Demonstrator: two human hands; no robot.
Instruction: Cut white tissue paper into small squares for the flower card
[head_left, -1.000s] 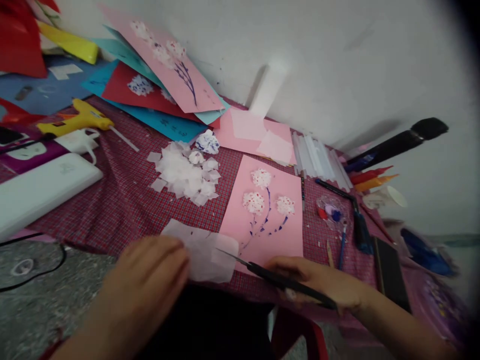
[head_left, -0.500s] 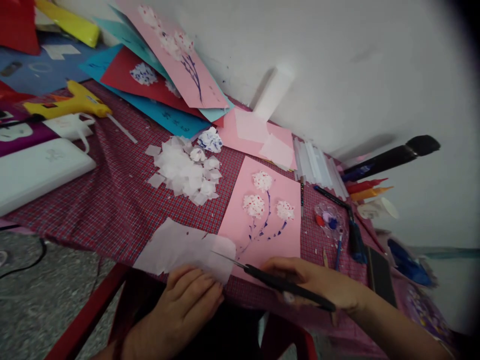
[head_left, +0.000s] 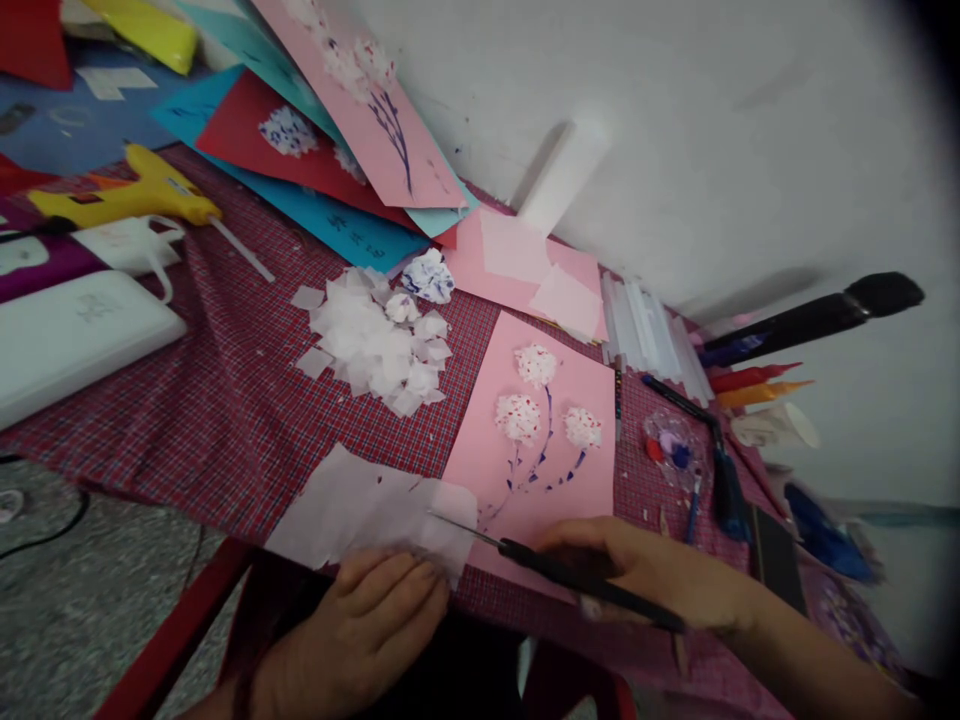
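Right hand grips scissors, partly over pink card with 3 puffs; left hand on white paper left of card, grip unclear.

Desk cloth: red-and-blue check
Flower card, 4 o'clock: pink; blooms white flecked red; stems dark blue
Scissors, 5 o'clock: black-handled
Tissue sheet, 7 o'clock: off-white
Paper heap, 9 o'clock: white
Glue gun, 10 o'clock: yellow
Crumpled ball, 11 o'clock: white streaked blue
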